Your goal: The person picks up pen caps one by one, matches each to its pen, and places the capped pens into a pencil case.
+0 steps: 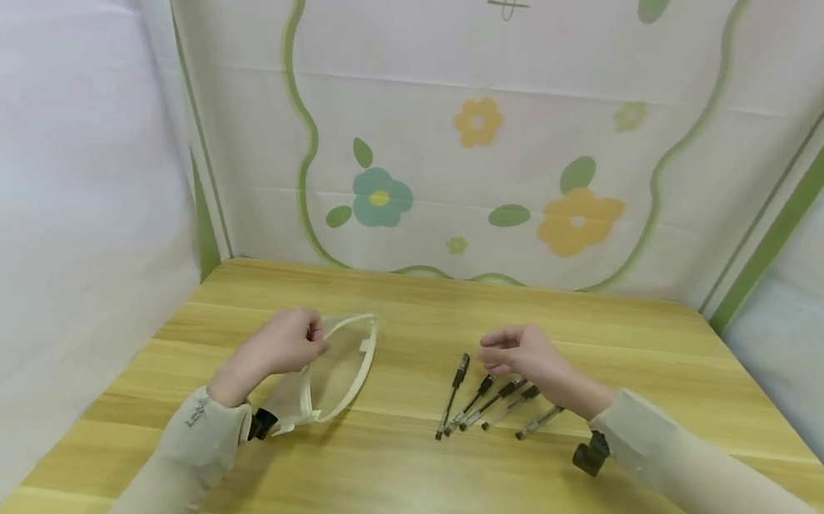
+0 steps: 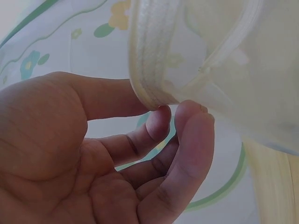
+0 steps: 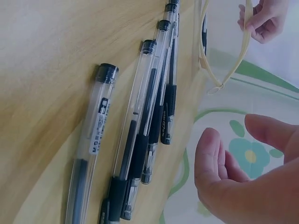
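A translucent pouch [image 1: 357,381] with cream edging stands held up on the left side of the table, its mouth spread apart. My left hand [image 1: 286,343] pinches the edging between thumb and fingertips, as the left wrist view shows close up at the pouch's edge [image 2: 152,60]. Several clear gel pens with black caps and grips [image 1: 490,403] lie fanned out right of the middle. Above their far ends hovers my right hand [image 1: 532,362], fingers loosely bent and apart from the thumb, holding nothing. In the right wrist view the nearest pen [image 3: 91,135] lies apart from the others.
The wooden table [image 1: 387,489] reaches back to a white cloth [image 1: 424,141] printed with flowers. White cloth [image 1: 52,169] also hangs along the left side. A black wrist camera [image 1: 591,453] sits under the right sleeve.
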